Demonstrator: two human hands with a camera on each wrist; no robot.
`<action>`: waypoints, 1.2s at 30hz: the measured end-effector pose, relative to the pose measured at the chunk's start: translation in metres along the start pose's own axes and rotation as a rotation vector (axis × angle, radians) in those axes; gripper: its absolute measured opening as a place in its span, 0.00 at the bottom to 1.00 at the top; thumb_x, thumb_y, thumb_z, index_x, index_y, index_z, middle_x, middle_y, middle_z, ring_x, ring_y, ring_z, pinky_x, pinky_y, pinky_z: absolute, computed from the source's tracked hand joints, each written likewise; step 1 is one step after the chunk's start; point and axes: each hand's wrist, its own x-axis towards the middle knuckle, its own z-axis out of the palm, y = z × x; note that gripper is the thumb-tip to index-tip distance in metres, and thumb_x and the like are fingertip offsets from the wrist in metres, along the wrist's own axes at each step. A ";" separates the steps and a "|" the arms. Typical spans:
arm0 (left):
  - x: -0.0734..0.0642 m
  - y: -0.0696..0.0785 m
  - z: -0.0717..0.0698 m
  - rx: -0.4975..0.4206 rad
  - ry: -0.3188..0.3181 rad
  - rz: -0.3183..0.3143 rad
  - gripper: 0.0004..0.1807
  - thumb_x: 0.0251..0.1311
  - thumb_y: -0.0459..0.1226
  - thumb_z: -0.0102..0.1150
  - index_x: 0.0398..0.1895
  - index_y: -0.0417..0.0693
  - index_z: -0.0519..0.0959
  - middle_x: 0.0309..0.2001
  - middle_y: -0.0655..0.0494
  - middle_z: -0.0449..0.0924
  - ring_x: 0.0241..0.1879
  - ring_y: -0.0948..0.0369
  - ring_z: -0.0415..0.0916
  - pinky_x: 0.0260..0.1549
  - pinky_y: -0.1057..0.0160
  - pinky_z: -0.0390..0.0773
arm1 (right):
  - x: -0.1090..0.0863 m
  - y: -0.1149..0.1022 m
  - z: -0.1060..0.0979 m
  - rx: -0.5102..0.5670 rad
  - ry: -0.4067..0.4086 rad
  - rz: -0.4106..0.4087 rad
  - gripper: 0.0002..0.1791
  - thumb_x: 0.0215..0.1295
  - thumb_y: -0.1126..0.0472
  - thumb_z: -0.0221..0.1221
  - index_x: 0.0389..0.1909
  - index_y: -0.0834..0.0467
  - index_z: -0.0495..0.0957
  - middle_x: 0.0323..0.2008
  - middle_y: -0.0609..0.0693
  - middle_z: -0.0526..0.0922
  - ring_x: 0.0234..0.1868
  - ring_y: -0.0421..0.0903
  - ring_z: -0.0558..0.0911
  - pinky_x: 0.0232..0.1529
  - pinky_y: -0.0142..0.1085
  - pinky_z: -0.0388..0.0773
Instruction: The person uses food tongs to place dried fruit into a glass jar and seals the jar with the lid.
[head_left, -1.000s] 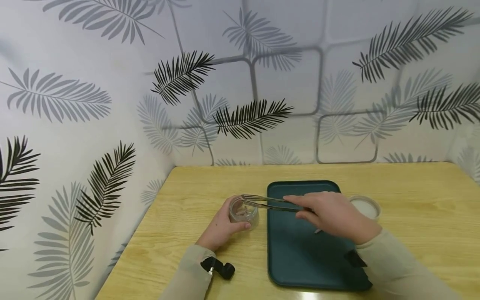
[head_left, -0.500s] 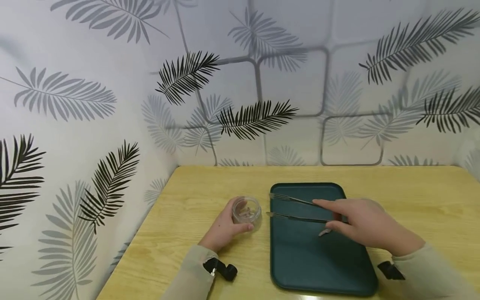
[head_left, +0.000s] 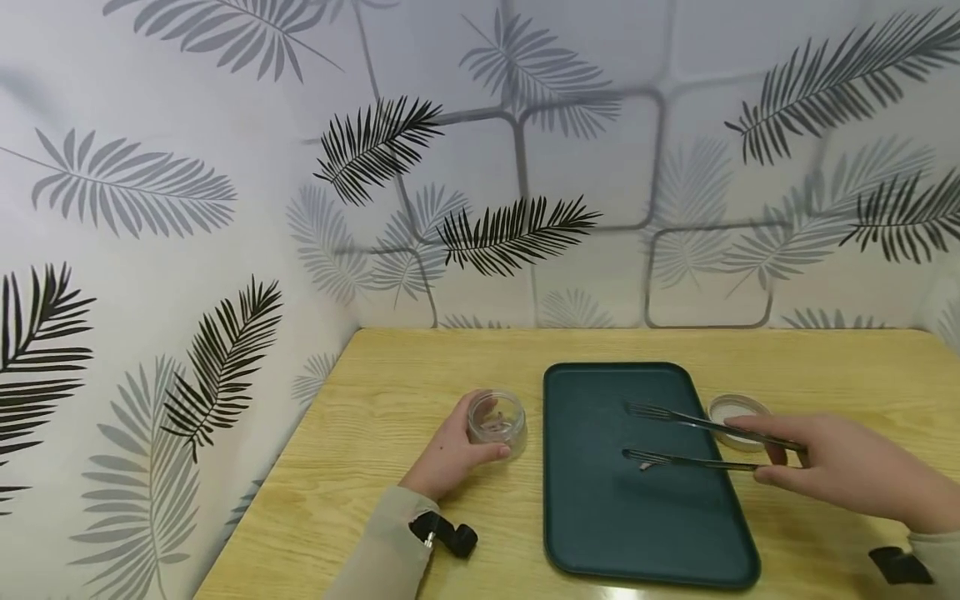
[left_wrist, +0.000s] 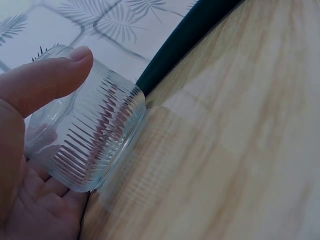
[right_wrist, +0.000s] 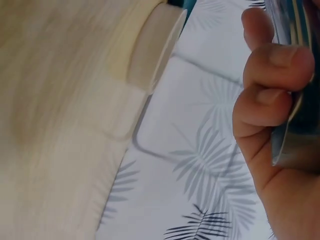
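Note:
My left hand [head_left: 446,454] grips a clear glass jar [head_left: 498,427] standing on the table left of the tray. Small pinkish-brown bits show inside it. In the left wrist view, the thumb crosses the upper wall of the ribbed jar [left_wrist: 102,137]. Metal tongs [head_left: 693,422] with fork-like ends are held spread between the thumb and fingers of my right hand [head_left: 847,467]. Their tips are over the dark green tray [head_left: 600,525], the lower one right by a small pale scrap [head_left: 645,467] on it. In the right wrist view, fingers curl round the tongs [right_wrist: 295,150].
A round lid [head_left: 738,408] with a white inside lies right of the tray, partly behind the tongs and right hand. The wooden table [head_left: 405,358] meets a leaf-patterned wall [head_left: 570,275] at the back and left.
My right hand has moved right, taking the tongs from over the jar to above the tray's scrap. The tongs have spread apart. The left hand still holds the jar in place.

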 end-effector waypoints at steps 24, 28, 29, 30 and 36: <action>-0.001 0.001 0.001 0.016 0.002 -0.017 0.47 0.55 0.48 0.77 0.75 0.69 0.60 0.71 0.62 0.67 0.67 0.60 0.68 0.66 0.49 0.63 | -0.015 0.028 0.011 0.010 -0.097 0.097 0.29 0.64 0.44 0.66 0.66 0.48 0.79 0.29 0.32 0.79 0.22 0.33 0.67 0.24 0.33 0.63; 0.000 -0.001 0.000 0.020 0.006 -0.019 0.47 0.55 0.49 0.77 0.76 0.69 0.60 0.71 0.62 0.67 0.67 0.60 0.68 0.66 0.48 0.63 | -0.015 0.027 0.013 0.023 -0.097 0.083 0.28 0.65 0.45 0.65 0.66 0.47 0.79 0.28 0.32 0.77 0.23 0.33 0.66 0.24 0.33 0.63; 0.000 -0.001 0.000 0.019 0.006 -0.017 0.48 0.55 0.49 0.77 0.76 0.68 0.59 0.71 0.62 0.67 0.67 0.60 0.68 0.66 0.47 0.63 | -0.015 0.027 0.014 0.023 -0.097 0.081 0.28 0.66 0.46 0.65 0.66 0.47 0.79 0.28 0.32 0.77 0.23 0.32 0.66 0.24 0.33 0.63; 0.000 -0.001 0.000 0.019 0.006 -0.017 0.48 0.55 0.49 0.77 0.76 0.68 0.59 0.71 0.62 0.67 0.67 0.60 0.68 0.66 0.47 0.63 | -0.015 0.027 0.014 0.019 -0.093 0.076 0.28 0.66 0.46 0.65 0.66 0.47 0.79 0.27 0.32 0.77 0.22 0.32 0.65 0.24 0.33 0.63; 0.000 0.000 -0.001 0.008 -0.001 -0.017 0.49 0.55 0.48 0.77 0.77 0.66 0.59 0.71 0.63 0.66 0.67 0.60 0.68 0.66 0.48 0.64 | -0.016 0.028 0.016 -0.017 -0.071 0.064 0.26 0.67 0.46 0.64 0.64 0.49 0.80 0.23 0.34 0.72 0.19 0.33 0.59 0.23 0.33 0.61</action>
